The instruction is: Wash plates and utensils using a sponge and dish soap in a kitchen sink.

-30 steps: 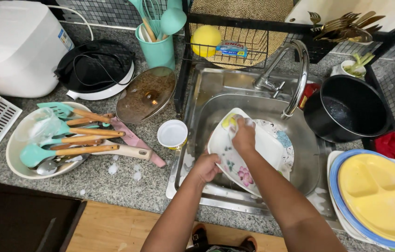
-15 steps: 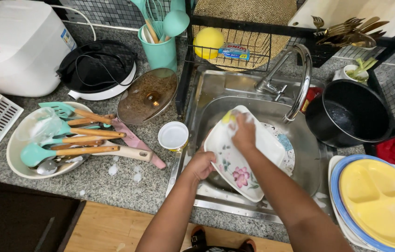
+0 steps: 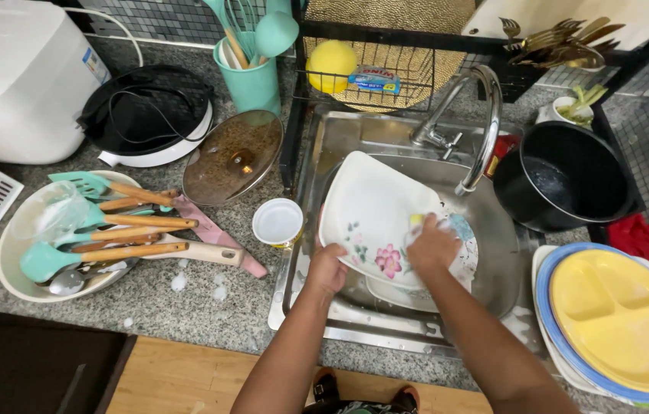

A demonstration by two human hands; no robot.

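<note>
While left hand (image 3: 328,268) grips plate (image 3: 370,215) — right hand (image 3: 432,245) presses sponge (image 3: 416,221).

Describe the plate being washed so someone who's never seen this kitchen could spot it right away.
Start at the steel sink under the curved faucet. Over the basin, the left hand grips the near edge of a white plate while the right hand presses a yellow sponge on it. Unlike the yellow divided plate stacked on the right, it is tilted, squarish, with pink flowers.
</note>
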